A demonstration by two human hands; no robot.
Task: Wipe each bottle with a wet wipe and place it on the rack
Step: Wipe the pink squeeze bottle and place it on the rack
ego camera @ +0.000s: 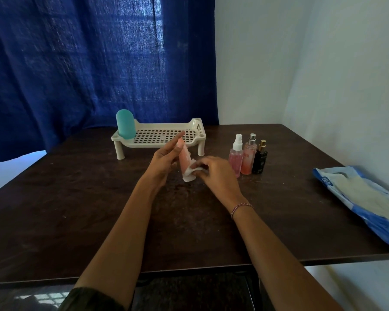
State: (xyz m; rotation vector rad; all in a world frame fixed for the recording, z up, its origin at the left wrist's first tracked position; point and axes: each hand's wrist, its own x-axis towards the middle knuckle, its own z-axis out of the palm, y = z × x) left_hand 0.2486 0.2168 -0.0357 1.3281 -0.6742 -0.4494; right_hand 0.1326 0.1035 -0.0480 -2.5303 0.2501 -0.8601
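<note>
Holding the pink tube (184,160) in front of the rack (158,135), the left hand (164,157) curls round and partly hides it; the right hand (214,172) pinches a wet wipe (194,170) against its lower body.

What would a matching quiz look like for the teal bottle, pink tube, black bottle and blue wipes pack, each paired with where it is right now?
Things: 1 teal bottle; 2 pink tube; 3 black bottle; 4 wipes pack.
Places: A held in the left hand, rubbed with the wet wipe by the right hand; B at the right edge of the table; C standing on the left end of the rack; D standing on the table, rightmost of its row.
Pairs: 1-C, 2-A, 3-D, 4-B.
</note>
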